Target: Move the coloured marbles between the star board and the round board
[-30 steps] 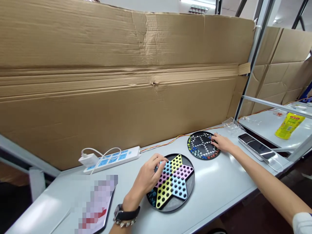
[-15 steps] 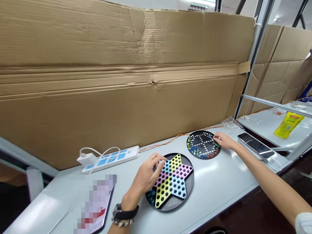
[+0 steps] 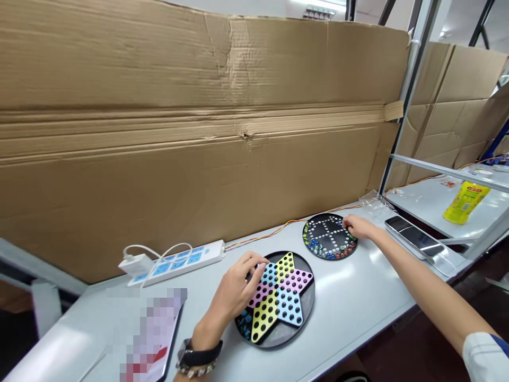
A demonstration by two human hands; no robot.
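A round black Chinese checkers board [image 3: 278,335] with a yellow, pink and blue star of holes lies in front of me. Dark blue marbles [image 3: 244,324] rest in its left rim section. Over the board's upper left edge is my left hand [image 3: 237,281], fingers curled and thumb close to the forefinger; what it holds, if anything, is hidden. Farther right lies a smaller round black board [image 3: 326,232] with white dots and coloured marbles [image 3: 318,248] round its edge. My right hand [image 3: 357,226] pinches at that board's right edge, its fingertips partly hidden.
A white power strip [image 3: 178,263] with a plugged-in charger [image 3: 137,265] stands at the back left. A tablet [image 3: 157,334] lies left of my wrist. To the right are a phone [image 3: 413,236] and plastic wrap [image 3: 374,200]. A cardboard wall [image 3: 191,185] closes off the back.
My right hand has shifted slightly over the smaller board's right edge, its fingers drawn closer together. My left hand stays over the star board. The whole view has shifted a little.
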